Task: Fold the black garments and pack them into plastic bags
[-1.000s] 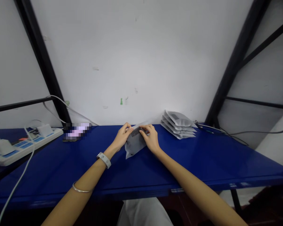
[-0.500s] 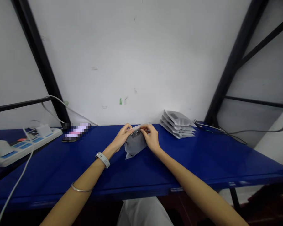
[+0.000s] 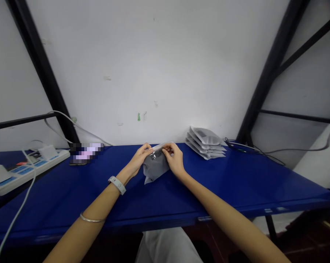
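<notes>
A frosted grey plastic bag (image 3: 155,168), with a dark, shiny patch near its top edge, is held tilted just above or on the blue table; whether it touches the surface I cannot tell. My left hand (image 3: 139,157) pinches its upper left corner between thumb and fingers. On the upper right edge, my right hand (image 3: 174,157) is closed, thumb and fingertips together on the plastic. What is inside the bag shows only as a darker shape. To the right lies a stack of similar grey bags (image 3: 205,143).
The blue table (image 3: 236,182) meets a white wall. At left are a white power strip (image 3: 30,170) with plugs, a white cable (image 3: 19,212) and a phone (image 3: 86,153), its screen blurred. Thin dark cables (image 3: 263,151) lie at right, by a black frame post (image 3: 263,80).
The view has shifted slightly, so everything sits a little further left. Both hands keep their hold on the bag, and the glare on its dark patch has changed.
</notes>
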